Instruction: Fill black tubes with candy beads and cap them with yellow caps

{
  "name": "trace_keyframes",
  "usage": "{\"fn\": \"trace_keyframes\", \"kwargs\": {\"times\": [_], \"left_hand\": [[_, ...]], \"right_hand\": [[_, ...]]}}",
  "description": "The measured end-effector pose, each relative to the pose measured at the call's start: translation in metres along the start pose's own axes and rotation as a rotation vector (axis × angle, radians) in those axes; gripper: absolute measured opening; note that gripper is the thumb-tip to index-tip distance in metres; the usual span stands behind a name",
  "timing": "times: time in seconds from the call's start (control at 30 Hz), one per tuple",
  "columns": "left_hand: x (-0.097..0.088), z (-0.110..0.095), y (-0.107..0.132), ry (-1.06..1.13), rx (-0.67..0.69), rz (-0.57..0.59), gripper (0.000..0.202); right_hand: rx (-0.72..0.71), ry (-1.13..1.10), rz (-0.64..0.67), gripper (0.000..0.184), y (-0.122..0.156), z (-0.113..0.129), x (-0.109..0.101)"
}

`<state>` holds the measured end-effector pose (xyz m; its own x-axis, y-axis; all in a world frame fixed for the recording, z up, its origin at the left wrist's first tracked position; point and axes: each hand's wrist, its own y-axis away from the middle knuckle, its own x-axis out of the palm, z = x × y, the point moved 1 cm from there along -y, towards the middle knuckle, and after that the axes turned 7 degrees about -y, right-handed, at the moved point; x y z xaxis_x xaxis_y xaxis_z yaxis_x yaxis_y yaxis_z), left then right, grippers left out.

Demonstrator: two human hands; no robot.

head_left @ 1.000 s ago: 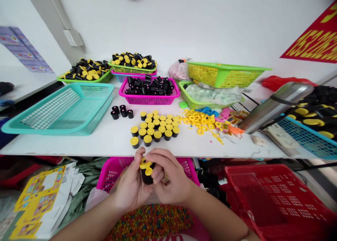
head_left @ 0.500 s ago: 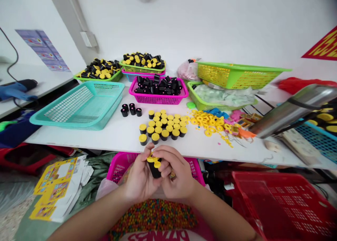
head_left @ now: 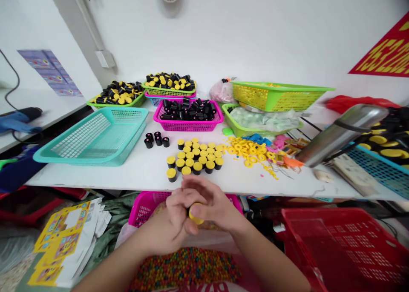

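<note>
Just in front of the table edge, my left hand [head_left: 174, 219] and my right hand [head_left: 212, 204] come together around one small black pot with a yellow lid [head_left: 197, 214]. My left fingers are closed about its body, which is mostly hidden. The right thumb presses on the lid while the right fingers curl over the top. Beyond my hands, several yellow-lidded black pots [head_left: 197, 167] stand upright in a cluster. Left of them are several black pots with pink inside [head_left: 158, 139]. Yellow rings [head_left: 252, 150] lie in a heap to the right.
A turquoise basket [head_left: 44, 156] stands at left. A magenta basket [head_left: 188, 126] holds black pots; green baskets [head_left: 281, 97] stand behind to the right. A steel flask [head_left: 345, 134] leans at right. Colourful beads [head_left: 188, 266] fill a bag below my hands; a red crate [head_left: 345, 241] sits lower right.
The pot has been tipped so its lid faces me, and the yellow ring-like piece on top now lies flat as a lid. My right thumb has moved onto it. The view has shifted slightly.
</note>
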<state>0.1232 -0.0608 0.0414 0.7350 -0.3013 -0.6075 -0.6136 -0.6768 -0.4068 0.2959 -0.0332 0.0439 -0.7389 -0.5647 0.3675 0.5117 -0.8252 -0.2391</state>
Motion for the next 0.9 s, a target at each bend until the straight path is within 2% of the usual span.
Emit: {"fn": "trace_keyframes", "kwargs": {"times": [0.1, 0.27, 0.37, 0.43, 0.47, 0.53, 0.6, 0.67, 0.73, 0.83, 0.9], "left_hand": [[-0.008, 0.000, -0.001, -0.315, -0.010, 0.015, 0.033], [-0.015, -0.008, -0.005, -0.429, -0.033, 0.028, 0.034], [-0.017, 0.002, -0.003, -0.557, -0.039, -0.103, 0.028], [-0.020, 0.021, 0.001, -0.632, -0.106, -0.275, 0.031], [-0.022, 0.032, 0.004, -0.627, -0.160, -0.366, 0.036], [-0.026, 0.057, 0.010, -0.525, -0.313, -0.498, 0.049], [-0.027, 0.079, 0.013, -0.398, -0.506, -0.539, 0.057], [-0.025, 0.091, 0.011, -0.327, -0.671, -0.496, 0.057], [-0.020, 0.093, 0.005, -0.307, -0.748, -0.428, 0.053], [-0.016, 0.080, -0.007, -0.362, -0.765, -0.312, 0.047], [-0.022, 0.068, -0.013, -0.427, -0.763, -0.209, 0.045]], "right_hand": [[0.163, 0.024, 0.097, 0.037, 0.000, -0.004, 0.007], [0.179, 0.190, 0.097, 0.037, 0.001, -0.002, 0.007], [0.172, 0.329, 0.091, 0.040, 0.000, 0.010, -0.013], [0.138, 0.531, -0.045, 0.040, -0.005, 0.027, -0.041], [0.106, 0.686, -0.173, 0.043, -0.010, 0.037, -0.059], [0.082, 1.158, -0.485, 0.046, -0.025, 0.056, -0.097], [0.077, 1.325, -0.568, 0.032, -0.045, 0.065, -0.132], [0.107, 1.413, -0.552, 0.017, -0.065, 0.061, -0.158], [0.131, 1.455, -0.552, 0.012, -0.080, 0.048, -0.174], [0.130, 1.480, -0.577, 0.020, -0.088, 0.027, -0.186], [0.098, 1.483, -0.577, 0.026, -0.088, 0.020, -0.190]]}}
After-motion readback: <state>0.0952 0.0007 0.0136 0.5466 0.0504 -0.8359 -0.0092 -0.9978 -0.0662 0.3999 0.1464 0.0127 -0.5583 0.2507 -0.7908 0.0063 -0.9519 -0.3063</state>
